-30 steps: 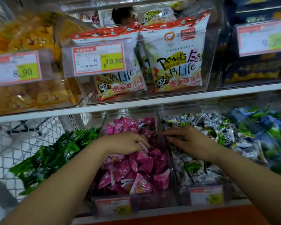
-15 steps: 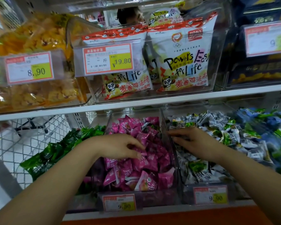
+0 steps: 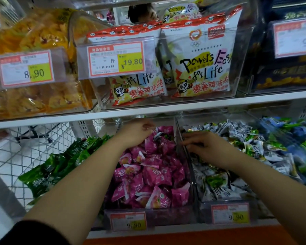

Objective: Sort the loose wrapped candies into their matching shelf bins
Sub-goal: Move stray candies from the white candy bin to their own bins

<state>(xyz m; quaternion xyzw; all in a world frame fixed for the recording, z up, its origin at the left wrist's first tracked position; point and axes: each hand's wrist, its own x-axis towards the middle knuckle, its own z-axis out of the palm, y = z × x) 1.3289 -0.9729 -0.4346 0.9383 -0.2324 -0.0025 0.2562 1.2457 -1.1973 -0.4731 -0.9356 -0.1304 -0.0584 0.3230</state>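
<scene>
Clear shelf bins hold wrapped candies: dark green ones (image 3: 60, 167) at left, pink ones (image 3: 154, 175) in the middle bin (image 3: 148, 215), white-and-green ones (image 3: 224, 184) to the right, blue-green ones (image 3: 293, 138) at far right. A grey-white candy (image 3: 158, 135) lies among the pink ones at the back. My left hand (image 3: 136, 133) reaches over the pink pile, its curled fingertips pinching that candy. My right hand (image 3: 208, 147) lies palm down on the white-and-green pile, fingers stretched toward the clear divider (image 3: 179, 142).
The shelf above (image 3: 184, 106) carries bins of yellow snacks (image 3: 34, 96) and white snack bags (image 3: 201, 64) with price tags, hanging low over the candy bins. A white wire cart (image 3: 25, 149) stands behind the left side. A person's head shows beyond the top shelf.
My left hand has moved from the middle of the pink pile up to its back. My right hand stays over the white-and-green pile, by the divider.
</scene>
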